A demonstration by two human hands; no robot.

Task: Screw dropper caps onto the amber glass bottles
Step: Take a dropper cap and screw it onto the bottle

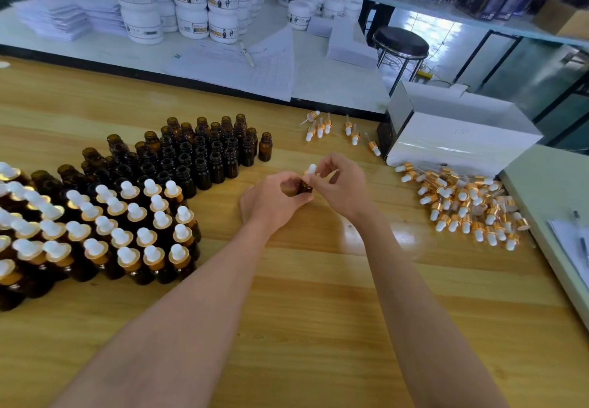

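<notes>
Bottle: one small amber glass bottle (305, 187) stands upright between my two hands, left of the white cardboard box (462, 140) and low over the pale wooden counter (318, 296). I cannot tell whether its base touches the wood.
Left hand: my left hand (277, 199) curls round the bottle's body, fingers and thumb wrapped on it, so only a strip of brown glass shows.
Right hand: my right hand (341, 181) pinches the dropper cap (311, 170), a white rubber bulb on a gold collar. My thumb and fingertips are closed on the collar and the bulb sticks up above them.
Cap: it sits on the bottle's neck, but my fingers hide how far it is threaded on.
Loose caps: a heap of white-and-gold caps (468, 206) lies on the counter against the near side of the box. A few scattered caps (322, 128) lie off the box's left end.
Open bottles: a block of uncapped amber bottles (204, 152) stands well left of the box, beyond my left hand.
Capped bottles: rows of capped amber bottles (127, 232), with white bulbs and gold collars on, stand farthest left of the box, nearer to me than the open block and touching it.
Beyond the box: stacked white plastic jars (191, 2) and printed paper sheets (248, 63) lie on a second, white counter. A round black stool (401, 43) stands on the floor.
</notes>
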